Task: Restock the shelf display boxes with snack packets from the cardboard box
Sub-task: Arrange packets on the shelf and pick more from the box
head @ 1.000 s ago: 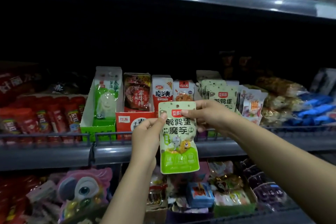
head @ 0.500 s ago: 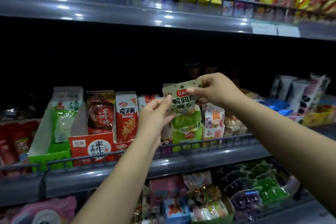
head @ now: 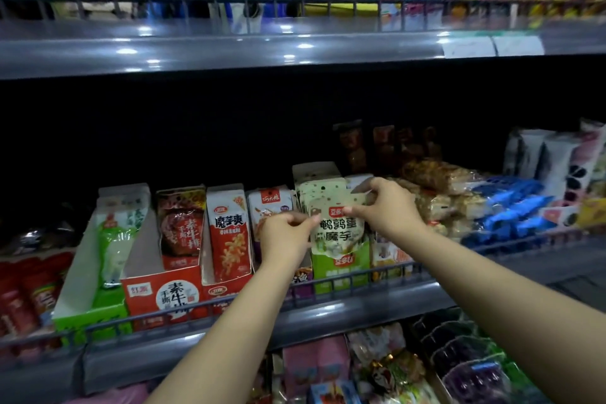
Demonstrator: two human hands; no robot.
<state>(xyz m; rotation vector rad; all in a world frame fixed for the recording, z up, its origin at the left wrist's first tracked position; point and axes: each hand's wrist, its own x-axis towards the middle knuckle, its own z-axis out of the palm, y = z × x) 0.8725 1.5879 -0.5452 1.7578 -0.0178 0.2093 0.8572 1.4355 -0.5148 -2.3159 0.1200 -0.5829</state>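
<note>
Shop, snack aisle: tiered metal shelves (head: 295, 52) with wire front rails (head: 328, 5), blank price-tag strips (head: 492, 46), open display boxes (head: 164, 295) of packaged snacks (head: 229, 233).

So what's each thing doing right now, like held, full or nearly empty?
Pale green snack packet: pinched by both hands, lowered into its box.
Green display box: open, holding matching packets.
Left hand: grip on the packet's left edge.
Right hand: grip on its top corner.
White-and-green display box: open, nearly empty.
</note>
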